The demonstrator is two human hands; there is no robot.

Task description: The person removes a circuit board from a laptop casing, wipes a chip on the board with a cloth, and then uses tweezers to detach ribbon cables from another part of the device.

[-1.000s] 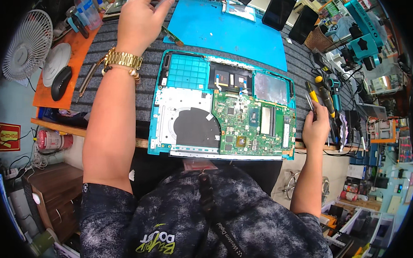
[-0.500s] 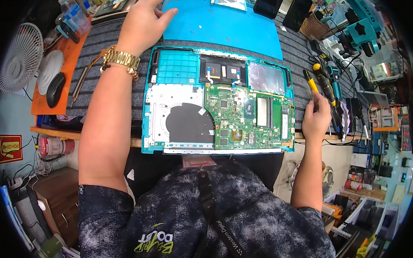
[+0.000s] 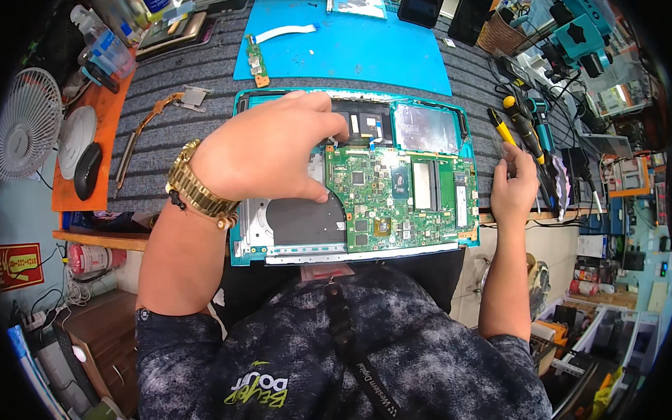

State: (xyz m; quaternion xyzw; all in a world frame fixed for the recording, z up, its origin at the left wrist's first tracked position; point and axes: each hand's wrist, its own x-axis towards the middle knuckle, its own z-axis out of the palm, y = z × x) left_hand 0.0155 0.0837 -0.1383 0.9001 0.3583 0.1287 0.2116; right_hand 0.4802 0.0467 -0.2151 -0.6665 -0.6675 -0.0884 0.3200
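An opened laptop base (image 3: 467, 245) with a teal rim lies at the table's near edge, its insides facing up. A green motherboard (image 3: 357, 181) covers its right part. Over the left part arches my left hand (image 3: 275, 149), thumb and fingers apart, the thumb by the motherboard's left edge and the index finger near the black touchpad module (image 3: 362, 124). My left hand hides part of the base. To the right of the base, my right hand (image 3: 514, 181) rests with curled fingers just below a yellow-and-black tool (image 3: 502, 127); what they hold, if anything, is unclear.
On the blue mat (image 3: 345, 50) beyond the base lies a small green circuit board (image 3: 257, 62) with a white ribbon cable (image 3: 287, 32). Screwdrivers (image 3: 524, 126) lie at right, below a teal microscope (image 3: 578, 35). A mouse (image 3: 89, 170) and a fan (image 3: 28, 121) stand left.
My left hand has come back from the mat's far left to above the laptop base. The small circuit board and ribbon cable now show on the mat. My right hand has barely moved.
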